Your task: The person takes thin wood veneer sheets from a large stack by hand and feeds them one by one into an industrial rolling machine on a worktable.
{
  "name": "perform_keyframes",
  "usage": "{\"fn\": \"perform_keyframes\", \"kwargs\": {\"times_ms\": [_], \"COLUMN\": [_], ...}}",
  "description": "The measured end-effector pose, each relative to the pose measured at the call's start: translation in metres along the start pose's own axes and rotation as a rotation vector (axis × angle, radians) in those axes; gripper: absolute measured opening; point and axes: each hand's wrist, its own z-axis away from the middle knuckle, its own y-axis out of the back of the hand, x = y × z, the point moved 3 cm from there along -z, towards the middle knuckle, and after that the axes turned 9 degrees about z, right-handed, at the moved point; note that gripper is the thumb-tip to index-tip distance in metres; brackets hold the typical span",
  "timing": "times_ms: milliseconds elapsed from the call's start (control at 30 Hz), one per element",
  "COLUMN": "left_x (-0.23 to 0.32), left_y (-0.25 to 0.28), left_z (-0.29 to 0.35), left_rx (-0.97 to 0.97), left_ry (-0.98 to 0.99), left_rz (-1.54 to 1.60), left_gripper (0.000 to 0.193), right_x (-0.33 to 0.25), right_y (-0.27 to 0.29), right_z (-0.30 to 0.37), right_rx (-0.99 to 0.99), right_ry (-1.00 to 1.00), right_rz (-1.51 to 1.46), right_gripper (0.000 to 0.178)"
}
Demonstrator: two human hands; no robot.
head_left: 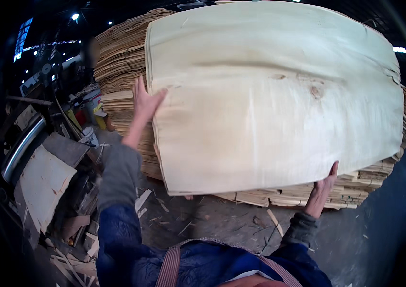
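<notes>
A broad, pale wood veneer sheet [231, 129] with a brown knot lies on top of a tall veneer stack [121, 62]. Its surface is wavy, and several sheet edges show along its left side. My left hand [146, 101] is at that left edge, fingers stretched upward and thumb spread out over the sheet's border. At the front edge, toward the right, my right hand [325, 186] touches the sheet with its fingers extended upward. Part of the right hand's palm side is hidden from view.
More layered veneer [346, 191] shows below the front edge. To the left stand a machine with a shiny metal roller [23, 148], a loose veneer piece [45, 186] and a white bucket [89, 136]. Wood scraps [275, 222] litter the grey floor [212, 222].
</notes>
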Motion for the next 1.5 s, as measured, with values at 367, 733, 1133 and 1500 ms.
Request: {"fn": "perform_keyframes", "kwargs": {"times_ms": [367, 733, 1133, 1500], "left_x": [-0.116, -0.161, -0.159, -0.153], "left_y": [-0.112, -0.207, -0.238, -0.105], "left_z": [0.095, 0.275, 0.307, 0.331], "left_rx": [-0.122, -0.088, -0.17, 0.139], "left_ry": [0.719, 0.998, 1.012, 0.722], "left_rz": [1.324, 1.594, 1.693, 1.75], "left_gripper": [0.049, 0.053, 0.053, 0.04], "right_x": [-0.042, -0.127, -0.169, -0.135], "right_y": [0.115, 0.119, 0.037, 0.025], "right_z": [-0.044, -0.003, 0.112, 0.033], "right_rx": [0.142, 0.244, 0.491, 0.119], "right_ry": [0.116, 0.345, 0.706, 0.534], "right_rz": [0.144, 0.523, 0.865, 0.766], "right_gripper": [0.049, 0.049, 0.05, 0.052]}}
